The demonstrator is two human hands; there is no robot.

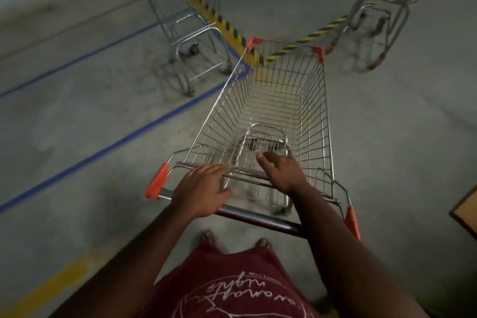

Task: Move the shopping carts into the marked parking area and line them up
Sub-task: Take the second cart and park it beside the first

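Although both hands are over the silver wire shopping cart with orange corner caps, neither looks wrapped around its dark push bar. The left hand lies with fingers spread across the bar and the basket's rear rim, while the right hand reaches past the bar, its fingers loosely extended over the rim; whether it presses the wire I cannot tell.

This cart sits at the centre of view, nose pointing toward 12 o'clock, just at the corner where the blue floor line meets the yellow-and-black striped tape. A second silver wire cart stands at 11 o'clock, and a third, blurred wire cart at 1 o'clock.

With so light a hold, I judge that the cart could swivel on its casters and drift off line, its nose clipping the cart at 11 o'clock or straddling the tape. Fingers resting on the rear rim could also be pinched if another cart nests in from behind.
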